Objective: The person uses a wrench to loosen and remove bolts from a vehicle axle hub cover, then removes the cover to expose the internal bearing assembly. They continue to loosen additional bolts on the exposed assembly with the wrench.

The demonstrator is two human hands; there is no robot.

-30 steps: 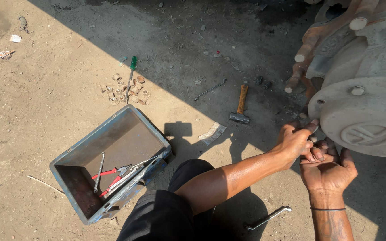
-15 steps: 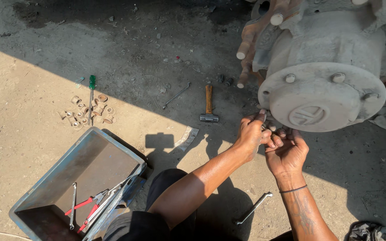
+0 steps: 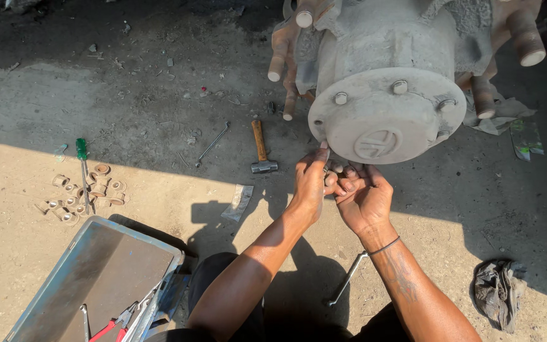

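**Both hands at the lower rim of a wheel hub**

The dusty ground fills the view, half in shade and half in sun. Above it at upper right hangs a big grey wheel hub, with a round bolted end cap facing the camera and thick studs jutting out around it. At lower left lies an open blue-grey metal tray, with red-handled pliers and other tools bunched at its near corner.

The left hand and the right hand meet just under the hub's end cap, touching each other. The left hand's fingers are raised, the fingertips against the cap's lower edge. The right hand's fingers are curled together beside it; whether they clamp on some small part I cannot tell, since the fingers hide it.

A crumpled dark rag lies on the ground at right. A hammer with a wooden handle lies left of the hands, a thin spanner near it. Another spanner lies between the forearms. At far left a green-handled screwdriver lies beside a cluster of rusty nuts
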